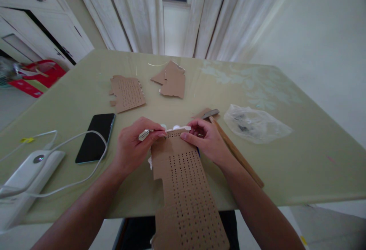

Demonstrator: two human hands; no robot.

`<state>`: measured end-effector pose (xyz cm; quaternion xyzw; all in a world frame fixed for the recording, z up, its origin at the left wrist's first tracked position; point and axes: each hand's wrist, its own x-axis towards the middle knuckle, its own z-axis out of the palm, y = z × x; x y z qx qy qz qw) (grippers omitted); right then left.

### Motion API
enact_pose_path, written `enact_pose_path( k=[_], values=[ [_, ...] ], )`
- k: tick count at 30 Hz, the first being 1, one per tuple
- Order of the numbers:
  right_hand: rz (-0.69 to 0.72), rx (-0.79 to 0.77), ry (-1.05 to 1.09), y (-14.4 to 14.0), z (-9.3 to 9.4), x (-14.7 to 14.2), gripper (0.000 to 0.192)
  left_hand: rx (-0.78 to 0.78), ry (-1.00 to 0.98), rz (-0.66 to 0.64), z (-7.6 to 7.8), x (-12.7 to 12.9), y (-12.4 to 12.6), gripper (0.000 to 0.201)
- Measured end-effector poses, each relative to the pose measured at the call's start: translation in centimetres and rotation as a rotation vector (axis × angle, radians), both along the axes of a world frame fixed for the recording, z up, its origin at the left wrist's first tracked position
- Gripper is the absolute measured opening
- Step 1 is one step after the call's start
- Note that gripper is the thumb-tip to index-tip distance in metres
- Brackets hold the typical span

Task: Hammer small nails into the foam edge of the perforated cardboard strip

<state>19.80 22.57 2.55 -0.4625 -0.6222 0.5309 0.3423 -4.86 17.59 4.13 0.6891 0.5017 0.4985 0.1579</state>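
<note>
A long brown cardboard strip [185, 189] punched with rows of small holes runs from the table's front edge toward me. My left hand [134, 147] pinches a small pale, metallic-looking tool at the strip's far left corner. My right hand [206, 139] grips the strip's far right corner, fingertips beside small white pieces [178, 128] along the top edge. What the white pieces are I cannot tell.
A hammer [234, 149] with a wooden handle lies right of my right hand. A clear plastic bag [254, 124] sits farther right. A black phone [95, 137], a white power strip [27, 177] with cables, and two more cardboard pieces [127, 93] [173, 80] lie on the green table [314, 158].
</note>
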Motion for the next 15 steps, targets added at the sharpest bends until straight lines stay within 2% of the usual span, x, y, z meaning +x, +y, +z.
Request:
enact_pose_path(
  k=[11,15],
  values=[
    [0.006,-0.003,0.014,0.02,0.37,-0.16,0.037,-0.002,0.034,0.001,0.38,0.16,0.00,0.011],
    [0.015,-0.001,0.000,-0.18,0.12,0.02,0.037,0.057,0.057,-0.043,0.41,0.15,0.07,0.012]
  ],
)
